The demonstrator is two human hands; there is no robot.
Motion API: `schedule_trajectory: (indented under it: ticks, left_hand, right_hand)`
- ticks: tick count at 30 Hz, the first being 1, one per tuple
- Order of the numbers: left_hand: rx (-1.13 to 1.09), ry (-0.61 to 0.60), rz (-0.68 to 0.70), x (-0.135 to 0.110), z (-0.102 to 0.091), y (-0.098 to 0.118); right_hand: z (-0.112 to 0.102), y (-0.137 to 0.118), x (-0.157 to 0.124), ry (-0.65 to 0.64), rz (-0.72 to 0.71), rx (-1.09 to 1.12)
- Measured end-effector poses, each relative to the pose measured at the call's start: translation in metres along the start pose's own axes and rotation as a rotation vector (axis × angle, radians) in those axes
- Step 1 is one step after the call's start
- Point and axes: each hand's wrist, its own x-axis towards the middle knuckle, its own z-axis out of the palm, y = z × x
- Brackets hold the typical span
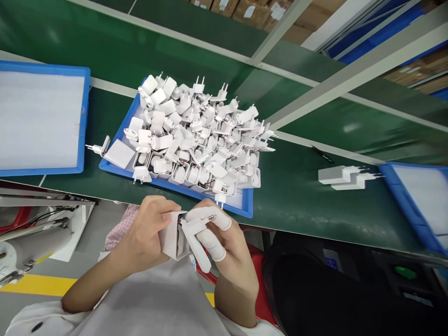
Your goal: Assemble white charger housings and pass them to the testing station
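My left hand is closed around a white adapter housing, whose open end faces right and shows dark parts inside. White finger cots cover fingers of my right hand. Pinched in that hand is a white plug cover with metal pins, tilted beside the housing's open end; whether the two touch is hard to make out. Just beyond my hands, a blue-rimmed tray on the green bench bears a heap of white plug adapters, several with open housings and wires showing.
A blue-framed tray with a white base lies at the left, another blue tray at the far right. Two white adapters and a dark pen-like object rest right of the heap. A metal post slants over the bench.
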Motion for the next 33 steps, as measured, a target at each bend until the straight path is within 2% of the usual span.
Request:
schedule_trajectory:
  ticks: [5,12,16,22,25,27,30,33]
  left_hand:
    - [0.008,-0.065,-0.038,0.001,-0.002,0.003]
    - [0.014,-0.026,-0.05,-0.007,-0.001,0.001]
    - [0.029,-0.032,-0.01,-0.007,-0.002,0.002]
    - [0.178,-0.215,-0.113,-0.008,-0.007,0.004]
    - [0.185,-0.236,-0.144,-0.011,-0.008,0.005]
    - [0.182,-0.232,-0.155,-0.014,-0.008,0.005]
    - [0.237,-0.21,-0.236,-0.022,-0.003,0.002]
    - [0.359,-0.182,-0.348,-0.035,0.011,-0.011]
  right_hand:
    - [-0.001,-0.002,-0.001,0.026,0.04,0.013]
    - [0.0,-0.006,-0.003,0.014,0.019,-0.062]
    - [0.0,-0.009,-0.003,0.007,0.0,-0.101]
    - [0.001,-0.007,0.001,-0.089,0.007,-0.228]
    - [0.002,-0.002,0.004,-0.134,0.078,-0.254]
    - [0.004,0.004,0.007,-0.158,0.162,-0.169]
    - [0.015,0.018,0.013,-0.062,0.24,0.017]
    - [0.037,0.04,0.014,0.208,0.26,0.065]
